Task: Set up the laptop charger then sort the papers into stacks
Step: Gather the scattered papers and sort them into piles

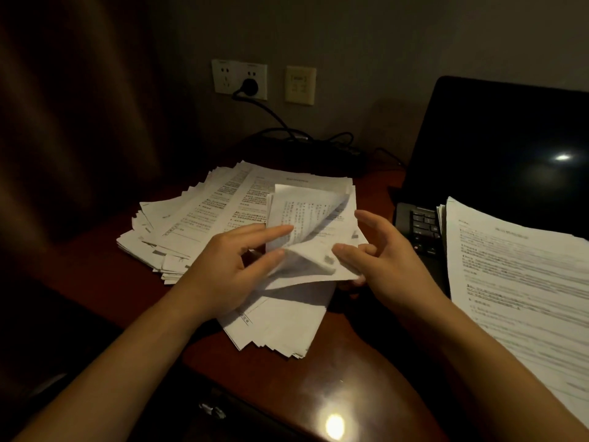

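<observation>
One printed sheet [318, 218], curled | left hand [232, 266] grip pinches it | right hand [382, 250] grip pinches it | over fanned pile [197, 218]

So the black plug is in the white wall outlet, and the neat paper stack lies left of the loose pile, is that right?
Not quite: the head view shows the neat paper stack right of the loose pile, over the laptop. The black plug is indeed in the white wall outlet.
</observation>
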